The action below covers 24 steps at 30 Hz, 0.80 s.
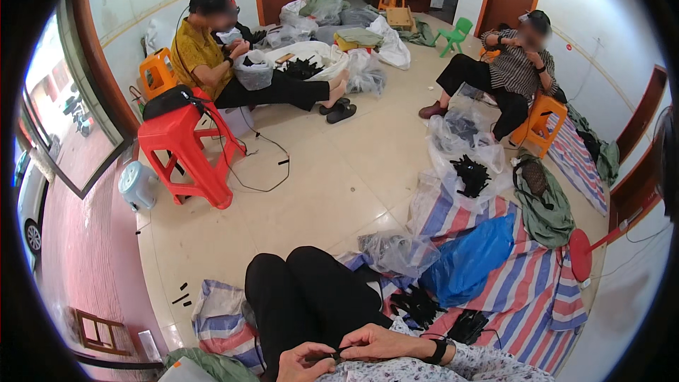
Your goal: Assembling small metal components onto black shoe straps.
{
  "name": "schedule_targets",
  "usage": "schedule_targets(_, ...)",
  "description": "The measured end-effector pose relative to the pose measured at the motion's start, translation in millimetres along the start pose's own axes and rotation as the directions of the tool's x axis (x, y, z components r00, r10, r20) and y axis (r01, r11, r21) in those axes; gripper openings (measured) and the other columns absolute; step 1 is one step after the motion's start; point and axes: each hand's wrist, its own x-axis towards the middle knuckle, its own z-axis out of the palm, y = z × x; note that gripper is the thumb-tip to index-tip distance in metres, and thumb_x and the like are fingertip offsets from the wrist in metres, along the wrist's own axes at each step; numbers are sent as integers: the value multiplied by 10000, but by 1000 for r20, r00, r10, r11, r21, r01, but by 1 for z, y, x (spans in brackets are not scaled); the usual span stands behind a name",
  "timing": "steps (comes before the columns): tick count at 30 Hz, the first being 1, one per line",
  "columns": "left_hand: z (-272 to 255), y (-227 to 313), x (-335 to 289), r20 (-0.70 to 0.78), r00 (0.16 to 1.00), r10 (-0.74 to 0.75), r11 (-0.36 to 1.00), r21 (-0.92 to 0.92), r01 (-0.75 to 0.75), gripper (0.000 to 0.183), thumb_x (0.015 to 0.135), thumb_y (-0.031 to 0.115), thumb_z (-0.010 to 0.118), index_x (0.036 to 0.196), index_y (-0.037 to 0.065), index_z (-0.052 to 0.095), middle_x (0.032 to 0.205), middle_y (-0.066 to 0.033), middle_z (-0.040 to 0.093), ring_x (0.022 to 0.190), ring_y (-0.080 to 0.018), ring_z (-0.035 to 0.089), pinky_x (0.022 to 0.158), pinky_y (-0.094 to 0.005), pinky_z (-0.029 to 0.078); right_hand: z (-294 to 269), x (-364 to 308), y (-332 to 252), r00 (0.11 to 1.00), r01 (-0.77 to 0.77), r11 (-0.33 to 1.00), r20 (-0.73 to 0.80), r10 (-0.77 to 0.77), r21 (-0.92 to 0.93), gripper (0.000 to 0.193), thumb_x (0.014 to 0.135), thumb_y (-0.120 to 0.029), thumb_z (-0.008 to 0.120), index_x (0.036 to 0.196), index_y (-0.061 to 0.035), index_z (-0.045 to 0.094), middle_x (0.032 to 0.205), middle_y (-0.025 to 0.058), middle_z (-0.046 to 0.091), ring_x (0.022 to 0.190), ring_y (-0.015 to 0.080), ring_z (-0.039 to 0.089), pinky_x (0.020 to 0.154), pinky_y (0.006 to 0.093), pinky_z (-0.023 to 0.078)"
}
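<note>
Just above my lap, my left hand and my right hand meet with the fingers of both pinched together. Between the fingertips is a small dark piece, mostly covered, so its exact kind does not show. On the striped sheet to the right of my knees lies a heap of thin black pieces. A second black bunch lies closer to my right forearm. Past these are a blue plastic bag and a see-through plastic bag.
Two people sit working: one at the far left, another at the far right. Left stand a red stool and a pale blue stool; a cable trails over the tiles. Black pieces lie on plastic ahead.
</note>
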Motion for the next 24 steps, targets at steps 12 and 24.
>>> schedule_targets(12, 1, -13, 5, -61, 998, -33, 999, -22, 32, 176, 840, 18, 653, 1012, -18, 639, 814, -56, 648, 689, -92, 599, 621, -232, 492, 2, -3, -5, 977, 58, 993, -199, -77, -98, 217, 890, -171, 650, 1046, -22, 630, 833, 23, 600, 704, 83, 542, 624, 225, 430)
schedule_targets(24, -5, -22, 33, -15, 1000, -16, 999, 27, 17, 226, 857, 50, 663, 1073, -17, 649, 949, -70, 675, 822, -107, 648, 752, -238, 530, -20, 12, 0, 971, -87, 990, -213, 108, 110, 92, 877, -46, 648, 946, -18, 594, 684, 37, 620, 581, 71, 572, 516, 203, 456)
